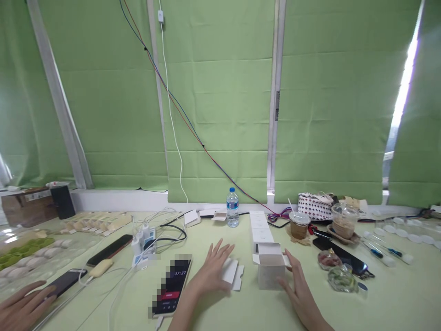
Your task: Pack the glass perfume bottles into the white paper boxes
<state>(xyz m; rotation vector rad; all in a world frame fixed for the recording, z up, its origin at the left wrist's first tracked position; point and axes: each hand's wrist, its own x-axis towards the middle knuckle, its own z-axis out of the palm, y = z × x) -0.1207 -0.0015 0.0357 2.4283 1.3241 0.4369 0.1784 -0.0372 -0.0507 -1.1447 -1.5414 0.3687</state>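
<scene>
My left hand (214, 270) reaches over the table with its fingers spread. Between its thumb and fingers lies a small white cardboard piece (230, 270), and a flat white card (238, 278) sits beside it; whether the hand touches them I cannot tell. My right hand (295, 281) grips the right side of a white cardboard box (271, 275). That box stands on the table with its top flaps up, and its inside is mostly hidden. Just behind it runs a row of closed white boxes (260, 227).
A phone (174, 285) lies left of my left arm, near cables and chargers (141, 243). Another person's hand (27, 299) rests at far left. A water bottle (232, 209) stands behind. Iced drink cups (299, 225), a black phone (339, 255) and small packets (342, 278) lie to the right.
</scene>
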